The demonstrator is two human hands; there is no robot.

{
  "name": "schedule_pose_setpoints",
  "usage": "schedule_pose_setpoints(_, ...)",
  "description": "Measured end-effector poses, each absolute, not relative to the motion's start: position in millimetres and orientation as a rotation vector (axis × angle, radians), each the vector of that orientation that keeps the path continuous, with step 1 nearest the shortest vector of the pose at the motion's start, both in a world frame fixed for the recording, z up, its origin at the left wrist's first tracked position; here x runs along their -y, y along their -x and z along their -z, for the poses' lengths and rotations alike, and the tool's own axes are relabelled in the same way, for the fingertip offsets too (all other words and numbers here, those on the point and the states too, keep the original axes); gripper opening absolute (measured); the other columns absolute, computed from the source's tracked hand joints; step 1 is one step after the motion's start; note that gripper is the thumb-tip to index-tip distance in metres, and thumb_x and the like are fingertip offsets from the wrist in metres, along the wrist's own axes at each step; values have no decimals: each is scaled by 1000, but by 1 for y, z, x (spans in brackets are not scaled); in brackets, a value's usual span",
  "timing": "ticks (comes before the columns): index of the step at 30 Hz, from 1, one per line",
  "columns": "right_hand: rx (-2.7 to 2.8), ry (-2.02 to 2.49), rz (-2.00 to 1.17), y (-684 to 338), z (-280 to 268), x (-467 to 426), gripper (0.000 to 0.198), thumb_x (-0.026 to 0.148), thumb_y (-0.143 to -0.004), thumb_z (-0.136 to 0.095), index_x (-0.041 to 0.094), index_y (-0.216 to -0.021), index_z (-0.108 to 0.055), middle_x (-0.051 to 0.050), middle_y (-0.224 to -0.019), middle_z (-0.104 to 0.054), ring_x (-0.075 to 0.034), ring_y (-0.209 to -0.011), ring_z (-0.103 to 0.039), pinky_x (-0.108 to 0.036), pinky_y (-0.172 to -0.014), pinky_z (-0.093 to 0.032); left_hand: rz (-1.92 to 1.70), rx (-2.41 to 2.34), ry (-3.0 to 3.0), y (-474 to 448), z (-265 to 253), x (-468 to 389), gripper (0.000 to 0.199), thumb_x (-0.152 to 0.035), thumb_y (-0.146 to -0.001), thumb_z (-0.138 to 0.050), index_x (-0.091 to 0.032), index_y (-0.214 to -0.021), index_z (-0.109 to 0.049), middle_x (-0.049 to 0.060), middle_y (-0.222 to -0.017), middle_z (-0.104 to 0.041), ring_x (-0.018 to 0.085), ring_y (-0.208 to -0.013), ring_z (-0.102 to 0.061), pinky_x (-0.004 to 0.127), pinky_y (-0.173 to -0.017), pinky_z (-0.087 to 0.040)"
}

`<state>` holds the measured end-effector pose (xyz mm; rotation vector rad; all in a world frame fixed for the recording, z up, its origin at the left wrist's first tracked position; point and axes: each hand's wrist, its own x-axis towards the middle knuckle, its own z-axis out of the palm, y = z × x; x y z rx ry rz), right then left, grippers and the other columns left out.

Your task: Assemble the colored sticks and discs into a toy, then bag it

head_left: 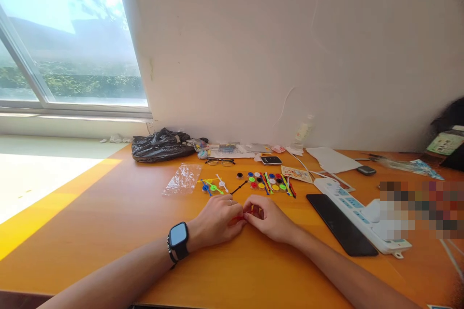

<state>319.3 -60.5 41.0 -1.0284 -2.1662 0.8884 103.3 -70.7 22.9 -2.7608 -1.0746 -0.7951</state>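
My left hand (219, 218), with a watch on its wrist, and my right hand (270, 219) meet fingertip to fingertip low over the table. Both are closed in a pinch on a small red plastic piece (237, 218), mostly hidden by the fingers. Just beyond my left fingers lies a thin black arrow-shaped stick (239, 187). To its left are several arrow sticks with discs, among them a white one (222, 183). On the right, coloured round discs (261, 186) lie in rows, with loose coloured sticks (267, 181) among and beside them.
A clear plastic bag (182, 179), eyeglasses (220, 161) and a black bag (159, 146) lie farther back. At the right are a dark phone (340, 224), a white power strip (357, 212) and a printed card (296, 174). A window (83, 48) lights the table's left side.
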Motion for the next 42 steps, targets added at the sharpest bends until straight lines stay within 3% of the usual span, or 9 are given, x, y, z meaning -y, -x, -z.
schedule_pose_setpoints(11,2180,997,-863,-321,-42,62,6,20,-89,-65,19,-84,-68,0,-75,-63,-15,-67,-54,-27,-61,-41,921,1050,2814,-99,-27,72,10,-25,-93,-65,-22,-84,-66,3,-74,-68,18,-72,-61,31,-63,-36)
schedule_pose_setpoints(16,2120,945,-831,-318,-39,62,12,26,-96,-61,20,-92,-71,-2,-83,-67,-17,-74,-57,-28,-66,-44,1049,1085,2829,-92,-41,74,7,-22,-93,-65,-22,-89,-70,3,-85,-73,18,-80,-63,30,-72,-42)
schedule_pose_setpoints(22,2157,1016,-776,-315,-23,55,11,26,-92,-68,19,-82,-69,-2,-81,-64,-18,-76,-58,-29,-70,-45,772,1260,2835,-88,-29,64,17,-33,-94,-66,-25,-83,-76,3,-75,-68,18,-66,-58,30,-56,-28)
schedule_pose_setpoints(28,2188,996,-761,-315,-30,56,11,26,-91,-68,19,-83,-71,-3,-82,-66,-18,-77,-58,-29,-70,-46,780,1198,2841,-92,-29,64,13,-27,-88,-69,-25,-78,-75,2,-67,-66,19,-70,-61,31,-58,-31)
schedule_pose_setpoints(35,2028,1158,-788,-328,-49,50,29,48,-98,-60,21,-96,-71,-3,-89,-72,-14,-60,-52,-28,-55,-38,904,1163,2828,-92,-38,73,7,-30,-88,-71,-23,-88,-71,3,-81,-71,19,-78,-65,30,-68,-42)
schedule_pose_setpoints(39,1937,1191,-982,-332,-56,54,39,58,-96,-59,22,-108,-68,-7,-107,-75,-17,-70,-63,-28,-57,-43,1057,1227,2826,-91,-46,78,12,-33,-92,-69,-23,-99,-70,4,-94,-74,20,-86,-67,31,-75,-47)
schedule_pose_setpoints(40,1910,1221,-1071,-332,-57,56,43,60,-96,-57,23,-114,-66,-7,-103,-76,-17,-68,-63,-28,-57,-43,1115,1260,2814,-91,-49,80,12,-33,-94,-67,-23,-101,-69,4,-97,-74,20,-87,-67,31,-76,-48)
schedule_pose_setpoints(42,1863,1281,-1258,-330,-60,61,50,65,-98,-48,22,-121,-60,-2,-77,-73,-16,-54,-57,-27,-52,-38,1226,1321,2768,-89,-55,81,12,-31,-99,-60,-23,-101,-69,4,-99,-74,20,-89,-67,32,-78,-49)
